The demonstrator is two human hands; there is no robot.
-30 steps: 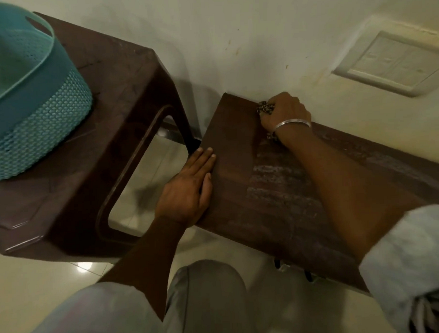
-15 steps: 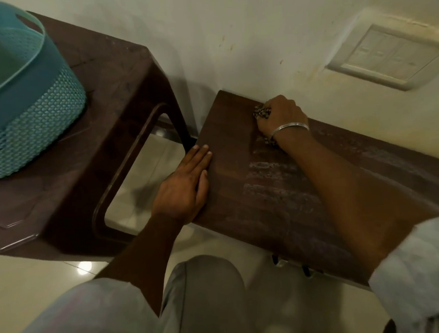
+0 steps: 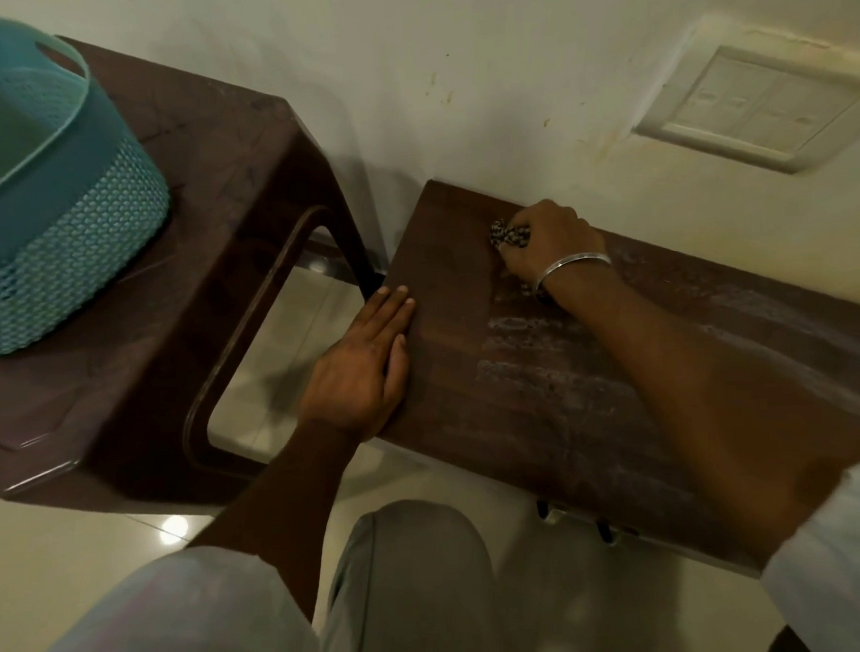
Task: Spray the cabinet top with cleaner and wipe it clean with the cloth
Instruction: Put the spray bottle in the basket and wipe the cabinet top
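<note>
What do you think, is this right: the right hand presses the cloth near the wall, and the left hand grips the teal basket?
One error: the head view shows the left hand resting flat on the cabinet top. The right hand presses the cloth near the wall.

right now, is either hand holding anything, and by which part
The right hand grips the cloth, bunched under its palm; the left hand lies flat, holding nothing.

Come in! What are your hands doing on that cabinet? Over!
Right hand grips cloth by the wall. Left hand flat on cabinet top. Pale streaks on it. Nothing blocking.
</note>
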